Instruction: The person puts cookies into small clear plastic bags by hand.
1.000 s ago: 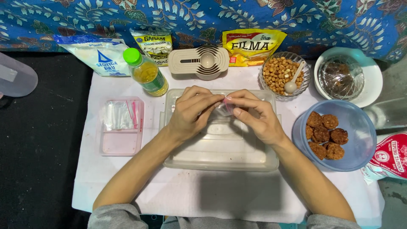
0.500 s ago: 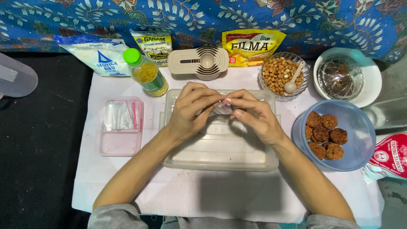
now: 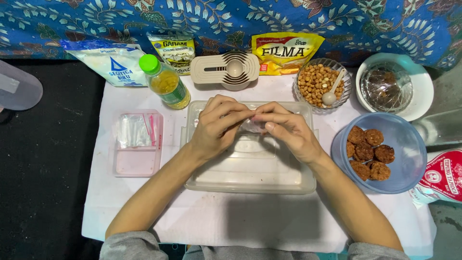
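While pinched between the fingers of both hands, sat just above the far end of the clear plastic tray, near the middle of the desk: a small clear plastic pouch, mostly hidden. Left hand curled over it from the left, right hand from the right, fingertips meeting on the film; both closed on it, not released. Contents not to be told from here.

Judged light, thin and limp; likely slippery, easily crumpled or torn. Best taken by an edge or corner between thumb and forefinger, not squeezed across the middle.

Just left of the tray, lay a shallow pink-tinted box with more clear bags inside. Far and left, stood a small bottle of yellow oil with a green cap, with a white-and-blue bag and a yellow-green packet behind it. Far centre, rested a beige nest of measuring spoons and a yellow pouch. To the right, held peanuts and a white spoon, a glass bowl; beyond it a white bowl with a covered dark content. Near right, held several brown round cakes, a blue bowl. At the right edge, showed a red-and-white packet.
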